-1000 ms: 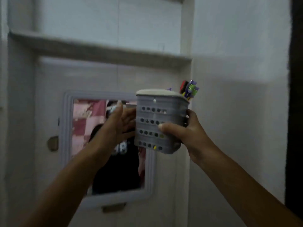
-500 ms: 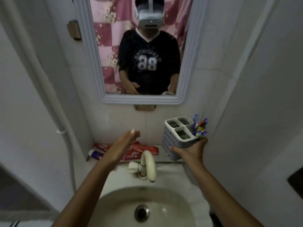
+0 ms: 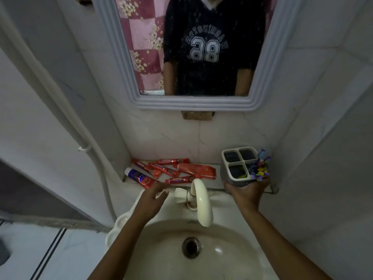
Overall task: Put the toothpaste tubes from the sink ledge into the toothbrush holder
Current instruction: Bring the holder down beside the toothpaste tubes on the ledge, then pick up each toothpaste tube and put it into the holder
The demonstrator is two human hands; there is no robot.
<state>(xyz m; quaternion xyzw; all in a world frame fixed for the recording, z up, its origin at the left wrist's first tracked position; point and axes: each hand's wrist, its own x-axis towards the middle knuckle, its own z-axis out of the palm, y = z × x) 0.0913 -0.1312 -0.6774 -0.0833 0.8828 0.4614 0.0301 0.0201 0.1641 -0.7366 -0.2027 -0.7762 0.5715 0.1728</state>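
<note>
Several red toothpaste tubes [image 3: 182, 170] lie in a loose heap on the sink ledge [image 3: 217, 186] under the mirror. A blue and red tube [image 3: 139, 177] lies at the heap's left end. My right hand [image 3: 247, 191] grips the grey toothbrush holder [image 3: 238, 165] from below at the ledge's right end. The holder has four compartments, and colourful toothbrushes [image 3: 261, 167] stick out at its right side. My left hand [image 3: 152, 200] hovers empty just in front of the tubes, fingers apart, not touching them.
A cream tap [image 3: 200, 201] curves over the basin [image 3: 161, 257] between my hands. A framed mirror [image 3: 193, 47] hangs above and reflects a person in a dark shirt. Tiled walls close in on both sides. A white pipe [image 3: 66, 110] runs down the left wall.
The view has tilted down from the wall to the sink. My right hand has brought the holder down from head height to the ledge. My left hand let go of it and dropped toward the tubes.
</note>
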